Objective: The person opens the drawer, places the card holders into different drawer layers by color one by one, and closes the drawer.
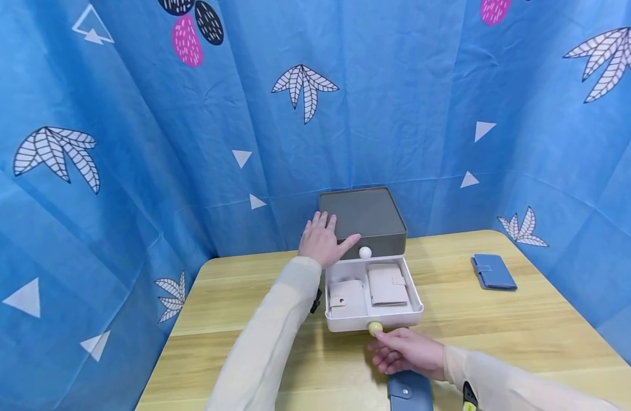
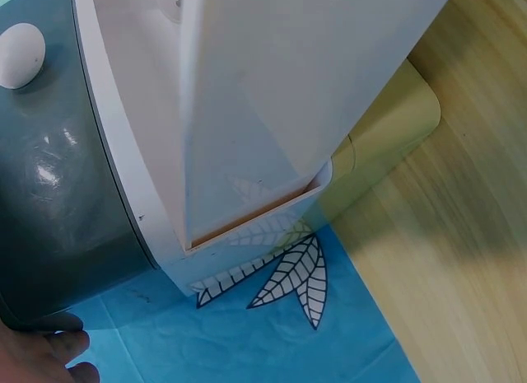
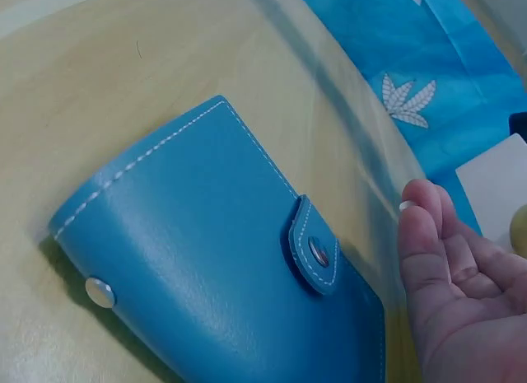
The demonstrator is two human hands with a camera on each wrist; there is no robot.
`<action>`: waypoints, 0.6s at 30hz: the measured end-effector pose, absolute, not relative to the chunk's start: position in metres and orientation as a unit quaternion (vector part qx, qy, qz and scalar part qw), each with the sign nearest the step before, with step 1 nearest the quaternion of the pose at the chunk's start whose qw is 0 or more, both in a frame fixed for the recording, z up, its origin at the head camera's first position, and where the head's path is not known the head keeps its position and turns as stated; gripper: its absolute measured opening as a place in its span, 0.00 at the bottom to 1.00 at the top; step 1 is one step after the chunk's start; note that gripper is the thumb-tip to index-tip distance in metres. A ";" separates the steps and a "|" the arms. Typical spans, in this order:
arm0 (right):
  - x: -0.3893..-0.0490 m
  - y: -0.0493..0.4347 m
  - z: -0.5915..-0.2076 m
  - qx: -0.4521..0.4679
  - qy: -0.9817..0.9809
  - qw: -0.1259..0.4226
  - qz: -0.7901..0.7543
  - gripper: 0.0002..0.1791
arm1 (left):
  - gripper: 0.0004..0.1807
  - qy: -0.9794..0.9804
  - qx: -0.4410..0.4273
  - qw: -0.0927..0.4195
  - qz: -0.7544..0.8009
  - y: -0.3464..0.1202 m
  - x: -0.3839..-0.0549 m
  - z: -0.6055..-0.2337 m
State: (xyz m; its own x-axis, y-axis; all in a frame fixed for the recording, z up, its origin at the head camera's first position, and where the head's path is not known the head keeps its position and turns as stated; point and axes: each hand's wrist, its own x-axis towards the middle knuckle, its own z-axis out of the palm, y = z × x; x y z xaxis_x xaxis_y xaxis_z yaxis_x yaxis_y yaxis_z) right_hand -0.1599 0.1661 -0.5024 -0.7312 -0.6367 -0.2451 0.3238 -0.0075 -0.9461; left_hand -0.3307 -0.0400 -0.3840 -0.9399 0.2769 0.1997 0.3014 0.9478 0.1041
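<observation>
A grey-topped box with a white knob has its lower white drawer pulled out. Inside the drawer lie a whitish snap wallet on the left and a pale beige one on the right. My left hand rests with spread fingers on the box's top left edge. At the drawer's yellow knob is my right hand, fingers loosely bent; the right wrist view shows the knob outside its grasp. Below that hand lies a blue snap wallet, partly hidden in the head view.
Another blue wallet lies on the right part of the wooden table. A blue patterned curtain stands close behind the box and along both sides.
</observation>
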 end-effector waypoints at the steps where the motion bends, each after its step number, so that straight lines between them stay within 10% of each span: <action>1: -0.160 0.165 -0.503 -0.125 0.614 0.345 -0.699 0.31 | 0.58 -0.983 -0.147 0.092 -0.068 -0.040 -0.331 -0.384; 18: -0.165 0.159 -0.501 -0.126 0.605 0.325 -0.716 0.27 | 0.59 -0.983 -0.144 0.093 -0.065 -0.040 -0.330 -0.383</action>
State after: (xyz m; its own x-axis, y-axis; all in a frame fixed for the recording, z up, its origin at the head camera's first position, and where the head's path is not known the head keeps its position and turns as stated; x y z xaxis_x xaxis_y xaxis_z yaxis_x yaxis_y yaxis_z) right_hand -0.1646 0.1587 -0.5008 -0.7570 -0.6176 -0.2135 0.3137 -0.0568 -0.9478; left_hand -0.3302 -0.0404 -0.3832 -0.9410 0.2718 0.2017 0.2961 0.9498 0.1013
